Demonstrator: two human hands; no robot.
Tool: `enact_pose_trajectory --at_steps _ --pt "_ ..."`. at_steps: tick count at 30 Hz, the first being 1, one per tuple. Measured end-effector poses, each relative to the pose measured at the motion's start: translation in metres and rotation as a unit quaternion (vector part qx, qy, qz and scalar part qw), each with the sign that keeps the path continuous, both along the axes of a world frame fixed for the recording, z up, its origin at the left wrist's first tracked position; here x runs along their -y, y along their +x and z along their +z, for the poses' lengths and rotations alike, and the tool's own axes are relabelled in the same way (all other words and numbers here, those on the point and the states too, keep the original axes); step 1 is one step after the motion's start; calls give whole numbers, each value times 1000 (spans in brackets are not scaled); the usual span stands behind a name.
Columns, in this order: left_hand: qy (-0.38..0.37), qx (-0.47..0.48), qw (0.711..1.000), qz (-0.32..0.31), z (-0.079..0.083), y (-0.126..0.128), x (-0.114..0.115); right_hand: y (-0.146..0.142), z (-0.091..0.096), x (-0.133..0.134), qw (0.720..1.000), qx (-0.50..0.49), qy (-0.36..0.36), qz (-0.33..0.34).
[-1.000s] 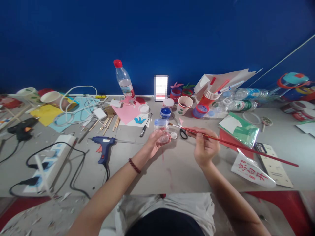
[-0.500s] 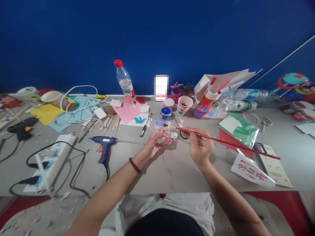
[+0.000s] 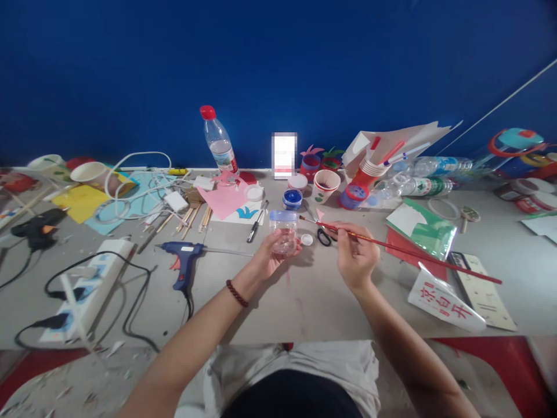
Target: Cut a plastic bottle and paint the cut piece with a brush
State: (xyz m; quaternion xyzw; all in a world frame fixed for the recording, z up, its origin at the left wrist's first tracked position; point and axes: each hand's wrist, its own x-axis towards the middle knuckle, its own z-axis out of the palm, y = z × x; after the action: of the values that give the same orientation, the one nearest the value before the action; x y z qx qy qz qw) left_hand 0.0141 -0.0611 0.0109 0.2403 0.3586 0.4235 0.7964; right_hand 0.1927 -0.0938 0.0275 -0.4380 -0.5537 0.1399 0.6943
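Observation:
Fingers of my left hand (image 3: 270, 255) wrap round a clear plastic cup-like piece (image 3: 285, 235) with a blue-painted band along its top edge. My right hand (image 3: 357, 255) pinches a long red paintbrush (image 3: 404, 248). The brush tip is just right of the blue band, a small gap apart from it. Behind the clear piece stands an open jar of blue paint (image 3: 292, 199). A small white cap (image 3: 307, 240) and black-handled scissors (image 3: 324, 237) lie between my hands.
A blue glue gun (image 3: 186, 261) and a power strip (image 3: 93, 293) with cables lie to the left. Behind are a red-capped bottle (image 3: 221, 142), a paper cup (image 3: 326, 186) and a black marker (image 3: 256, 226). At right lie plastic bottles (image 3: 429, 186) and green sheeting (image 3: 429, 229).
The brush tip has come off the blue band and moved slightly right. My left hand has shifted the clear piece a little left and turned it more upright.

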Motion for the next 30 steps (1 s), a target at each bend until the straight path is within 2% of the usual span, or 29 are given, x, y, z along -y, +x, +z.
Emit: enact_pose_trajectory --at_steps 4,13,20,25,30 --pt "7 -7 1000 5 3 3 2 2 -6 -1 1000 -1 -8 -7" --pt "25 -69 997 35 1 8 1 -8 2 9 999 -9 -16 31" --pt "29 -75 996 45 -1 9 3 -9 -1 9 998 9 15 60" --pt "27 -64 996 52 -2 10 3 -11 -4 10 997 16 4 78" --pt "24 -60 997 48 -1 9 3 -11 -4 9 998 21 -5 67"
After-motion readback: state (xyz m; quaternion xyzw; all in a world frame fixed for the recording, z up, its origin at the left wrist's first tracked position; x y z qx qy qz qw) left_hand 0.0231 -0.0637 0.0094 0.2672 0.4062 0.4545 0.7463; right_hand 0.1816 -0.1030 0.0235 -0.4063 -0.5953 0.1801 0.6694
